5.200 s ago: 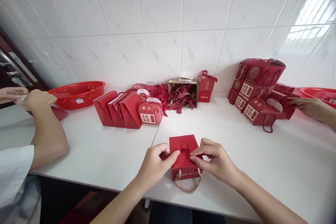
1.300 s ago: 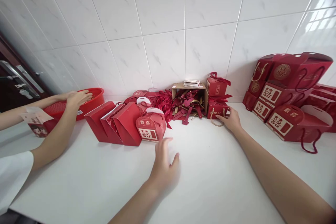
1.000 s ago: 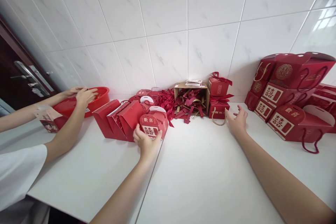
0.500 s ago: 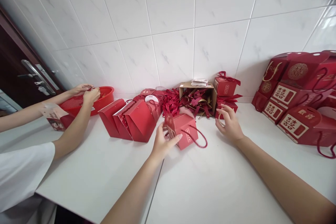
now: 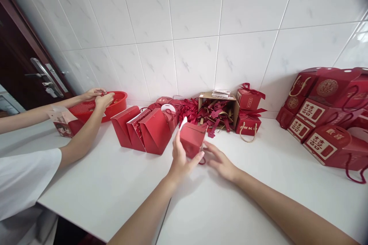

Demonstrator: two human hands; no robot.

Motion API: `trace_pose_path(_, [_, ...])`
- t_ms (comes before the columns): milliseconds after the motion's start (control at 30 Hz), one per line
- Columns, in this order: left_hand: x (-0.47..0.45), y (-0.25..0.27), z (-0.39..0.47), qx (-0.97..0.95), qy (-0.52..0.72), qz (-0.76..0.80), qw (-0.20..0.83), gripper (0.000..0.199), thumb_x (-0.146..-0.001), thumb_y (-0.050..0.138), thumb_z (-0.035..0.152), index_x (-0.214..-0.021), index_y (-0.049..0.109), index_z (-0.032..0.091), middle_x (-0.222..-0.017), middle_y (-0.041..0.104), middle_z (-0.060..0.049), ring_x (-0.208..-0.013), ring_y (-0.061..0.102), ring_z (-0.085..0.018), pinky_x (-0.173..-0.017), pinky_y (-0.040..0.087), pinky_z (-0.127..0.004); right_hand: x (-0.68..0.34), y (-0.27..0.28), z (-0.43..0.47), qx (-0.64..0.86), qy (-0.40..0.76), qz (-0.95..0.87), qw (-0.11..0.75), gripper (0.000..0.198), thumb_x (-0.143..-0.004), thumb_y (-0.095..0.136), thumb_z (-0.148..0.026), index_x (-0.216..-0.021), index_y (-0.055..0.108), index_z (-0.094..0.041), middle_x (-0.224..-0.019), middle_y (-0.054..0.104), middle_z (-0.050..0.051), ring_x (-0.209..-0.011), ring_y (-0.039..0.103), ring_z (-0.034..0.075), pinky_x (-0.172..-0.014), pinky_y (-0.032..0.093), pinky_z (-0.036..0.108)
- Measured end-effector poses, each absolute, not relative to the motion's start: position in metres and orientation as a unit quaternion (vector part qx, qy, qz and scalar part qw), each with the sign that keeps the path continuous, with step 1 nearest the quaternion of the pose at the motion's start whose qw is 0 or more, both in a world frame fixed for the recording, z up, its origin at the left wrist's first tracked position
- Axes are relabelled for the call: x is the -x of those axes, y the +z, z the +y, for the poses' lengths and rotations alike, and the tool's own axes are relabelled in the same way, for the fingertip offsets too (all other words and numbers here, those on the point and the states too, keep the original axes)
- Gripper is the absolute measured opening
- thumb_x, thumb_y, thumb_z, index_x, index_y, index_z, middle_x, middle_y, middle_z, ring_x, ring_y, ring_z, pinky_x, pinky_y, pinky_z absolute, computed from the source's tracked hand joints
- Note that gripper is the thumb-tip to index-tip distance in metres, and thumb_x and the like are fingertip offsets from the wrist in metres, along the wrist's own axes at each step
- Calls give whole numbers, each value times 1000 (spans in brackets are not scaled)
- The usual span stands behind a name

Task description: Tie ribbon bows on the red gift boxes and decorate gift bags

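A small red gift box (image 5: 193, 138) is in my left hand (image 5: 181, 159), its fingers along the left side and its thumb across the near edge. The box is tilted, with a plain flat face towards me. A pale flap (image 5: 183, 123) stands up at its upper left, and part of a dark red cord shows beneath. My right hand (image 5: 222, 162) reaches to the box's right side with its fingers stretched out and slightly apart. Whether its fingertips touch the box or the cord, I cannot tell.
Red folded boxes (image 5: 155, 130) stand to the left. Behind are red ribbons (image 5: 188, 110), a carton (image 5: 236, 113) of ribbon pieces and two stacked small boxes (image 5: 248, 123). Larger gift boxes (image 5: 322, 145) fill the right. At far left a co-worker's hands (image 5: 100, 97) are over a red basket (image 5: 120, 103).
My left hand has turned the gift box so a plain face shows. My right hand has come left from the small stacked boxes to the gift box's side. The view has shifted slightly.
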State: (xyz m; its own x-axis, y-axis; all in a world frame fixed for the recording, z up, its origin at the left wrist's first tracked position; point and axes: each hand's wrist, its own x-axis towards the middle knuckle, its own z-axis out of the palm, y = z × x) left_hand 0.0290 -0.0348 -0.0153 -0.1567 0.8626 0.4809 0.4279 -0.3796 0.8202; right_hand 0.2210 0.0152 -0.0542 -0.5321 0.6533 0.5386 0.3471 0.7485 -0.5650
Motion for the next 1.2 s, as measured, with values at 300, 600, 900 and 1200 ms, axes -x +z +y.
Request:
trace_pose_path(300, [-12,-24,-17,-552,551,624,46,88,-77,68,32,-146,15,17,-144,25,-22,-139,30,-37,-110,33,-55,-211,-44,-3,286,182,-886,317,23,-81,54,-14,-91,72,-23,-101,72,5,-97,66,19,-91,52,33])
trace_pose_path(600, [-20,-21,-13,-580,519,618,-107,71,-77,67,32,-137,32,15,-147,21,-26,-142,15,-42,-111,15,-62,-226,-50,86,509,56,-781,357,26,-83,61,-20,-109,65,-17,-114,62,15,-107,56,31,-94,46,49])
trace_pose_path(900, [-25,-21,-27,-681,519,483,-186,65,-77,63,16,-133,30,21,-144,20,-21,-138,24,-38,-108,27,-56,-231,-60,101,529,114,-748,385,27,-94,56,-33,-116,60,-17,-117,62,8,-98,63,19,-85,54,40])
trace_pose_path(1200, [-47,-18,-49,-774,460,435,-27,36,-82,58,23,-118,50,22,-122,58,-12,-117,51,-28,-100,35,-44,-234,-43,20,473,224,-701,485,41,-99,33,-45,-82,59,-19,-81,66,6,-76,62,20,-75,51,36])
